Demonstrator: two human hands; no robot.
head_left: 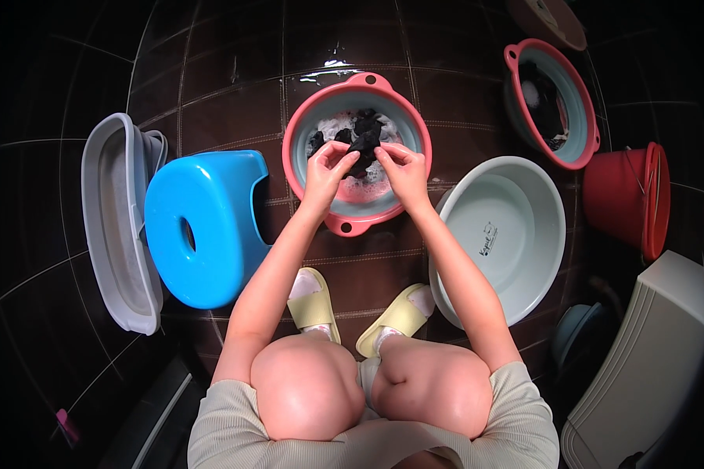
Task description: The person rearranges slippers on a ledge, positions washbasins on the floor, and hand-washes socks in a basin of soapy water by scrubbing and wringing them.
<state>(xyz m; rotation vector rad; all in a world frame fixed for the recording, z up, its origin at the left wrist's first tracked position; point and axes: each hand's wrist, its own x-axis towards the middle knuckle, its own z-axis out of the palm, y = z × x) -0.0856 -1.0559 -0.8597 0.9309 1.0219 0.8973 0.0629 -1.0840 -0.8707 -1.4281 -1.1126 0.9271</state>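
Both my arms reach forward over a round basin with a pink rim (293,146) and a grey-blue inside. My left hand (326,173) pinches the left side of a bunched black cloth (363,144) between thumb and fingers. On its other side, my right hand (404,173) grips the same cloth with thumb and fingertips. The cloth is held up over foamy water (368,187). More black fabric (316,142) lies in the suds beyond my left hand. What kind of garment it is, I cannot tell.
A blue stool (168,191) and a grey oblong tub (94,219) stand at left. On the right are a pale basin (551,234) of water, another pink-rimmed basin (593,117) with dark cloth, and a red bucket (614,191). Yellow slippers (314,307) rest on brown tiles below.
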